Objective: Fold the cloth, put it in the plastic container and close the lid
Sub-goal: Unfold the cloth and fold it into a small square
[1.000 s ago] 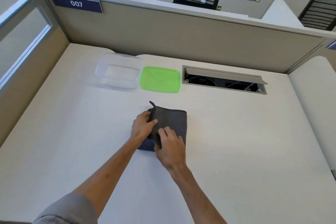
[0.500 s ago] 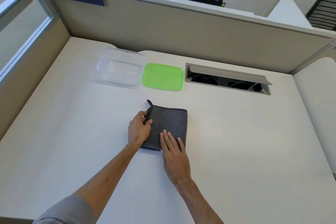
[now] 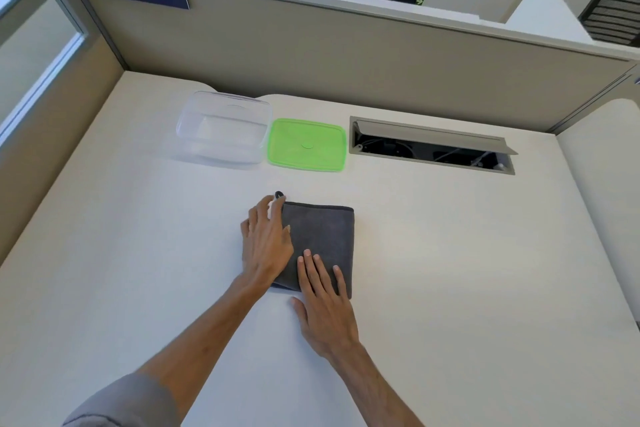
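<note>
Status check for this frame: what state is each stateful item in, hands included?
cloth: folded, flat on the desk
plastic container: open, empty
green lid: off, flat beside the container
cable hatch: flap open
left hand: open, on the cloth's left edge
right hand: open, flat on the cloth's near edge

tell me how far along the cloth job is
Done: the cloth already lies folded into a compact rectangle on the desk.
In hand: the left hand rests at its left edge and the right hand lies flat on its near edge, neither gripping.
Left: the container sits empty and the lid lies beside it, so loading and closing remain.
</note>
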A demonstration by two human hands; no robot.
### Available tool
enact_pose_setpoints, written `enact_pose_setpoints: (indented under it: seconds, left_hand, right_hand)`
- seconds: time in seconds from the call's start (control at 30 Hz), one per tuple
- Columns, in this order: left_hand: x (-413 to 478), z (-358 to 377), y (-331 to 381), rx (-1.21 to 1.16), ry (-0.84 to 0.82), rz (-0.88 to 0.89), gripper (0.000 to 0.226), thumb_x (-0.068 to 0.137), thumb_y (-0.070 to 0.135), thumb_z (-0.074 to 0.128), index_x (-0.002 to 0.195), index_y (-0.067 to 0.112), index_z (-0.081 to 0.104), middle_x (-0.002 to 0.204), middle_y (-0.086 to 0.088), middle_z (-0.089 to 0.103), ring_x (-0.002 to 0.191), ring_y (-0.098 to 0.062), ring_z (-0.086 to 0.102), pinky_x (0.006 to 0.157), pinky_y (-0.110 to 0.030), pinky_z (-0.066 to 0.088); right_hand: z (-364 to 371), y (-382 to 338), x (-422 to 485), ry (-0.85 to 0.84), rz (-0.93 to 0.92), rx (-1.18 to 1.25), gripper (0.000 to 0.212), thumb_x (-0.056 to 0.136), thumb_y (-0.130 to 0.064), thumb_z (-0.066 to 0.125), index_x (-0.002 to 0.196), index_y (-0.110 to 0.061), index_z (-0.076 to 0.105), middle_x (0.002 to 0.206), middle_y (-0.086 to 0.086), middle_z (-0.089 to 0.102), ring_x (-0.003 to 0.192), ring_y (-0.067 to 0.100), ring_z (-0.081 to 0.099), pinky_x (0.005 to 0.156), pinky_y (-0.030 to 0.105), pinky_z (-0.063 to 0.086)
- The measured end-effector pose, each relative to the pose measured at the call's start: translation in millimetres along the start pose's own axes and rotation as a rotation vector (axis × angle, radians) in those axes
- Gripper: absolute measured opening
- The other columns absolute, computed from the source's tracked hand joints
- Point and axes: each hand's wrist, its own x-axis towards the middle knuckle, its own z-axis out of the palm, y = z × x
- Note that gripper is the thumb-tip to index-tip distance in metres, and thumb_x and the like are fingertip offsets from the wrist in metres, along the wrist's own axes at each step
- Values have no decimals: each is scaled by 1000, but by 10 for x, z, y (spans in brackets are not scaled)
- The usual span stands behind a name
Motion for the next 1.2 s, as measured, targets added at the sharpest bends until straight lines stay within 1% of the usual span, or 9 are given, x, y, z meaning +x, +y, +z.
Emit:
enact_pose_setpoints:
  seconds: [0.17,0.3,0.4,0.47,0.53,0.67,0.77,0.97,1.2]
  left_hand:
    - [378,41,135,137,-253,416,63,113,34,53,172,27,32,180,-2,29,169,-27,21,136,-50,21]
    - [630,90,203,214,-420,481,61,118,43,39,175,25,26,178,-2,35,166,-27,29,135,-47,22]
    - [712,86,209,228,-438,468,58,117,43,43,170,21,36,168,-7,44,153,-33,44,126,-49,34]
    - [720,85,203,241,-445,464,56,116,44,45,167,19,42,160,-9,49,146,-34,49,122,-50,37]
    - [725,75,188,249,-454,458,54,115,45,48,163,20,46,154,-9,51,142,-33,50,120,-50,38]
    - [726,-18,196,230,-469,424,54,112,44,56,159,19,51,150,-11,53,142,-34,50,120,-52,36]
    - [688,-64,134,196,-478,337,52,109,42,61,153,15,56,149,-14,53,141,-37,51,119,-53,36]
    - [573,-45,-34,-17,-448,97,42,107,42,64,134,12,56,137,-11,63,128,-36,62,111,-51,39]
    - [243,-15,-48,-336,-462,-181,43,105,49,66,130,18,49,119,-3,66,108,-31,65,89,-43,52]
  right_hand:
    - [21,-8,-12,-24,9,8,81,112,-64,28,175,-19,4,185,-2,1,170,15,0,135,52,6]
    - [-79,-35,-16,-6,37,87,75,114,-62,23,175,-28,-4,184,-8,-11,169,10,-9,135,49,-1]
    - [-255,-96,-93,189,390,280,70,114,-52,34,175,-32,6,182,-15,10,166,3,12,135,37,11]
    - [-354,-85,-144,268,742,398,65,109,-46,52,167,-24,32,163,-8,46,148,13,46,121,39,41]
    - [-435,-44,-107,156,916,493,56,102,-49,62,147,-16,53,134,0,63,127,26,62,104,45,54]
    - [-579,64,57,23,1025,727,39,93,-44,77,113,-12,70,109,4,72,95,25,72,78,39,62]
    - [-642,186,123,-19,1040,786,26,89,-34,80,101,-13,72,96,2,76,75,14,67,57,27,48]
    - [-781,516,343,19,1070,942,26,85,-29,72,107,-22,62,104,2,75,90,30,79,79,44,67]
    - [-925,859,689,203,1083,1151,36,90,-19,78,123,-13,64,119,10,73,107,31,75,95,48,65]
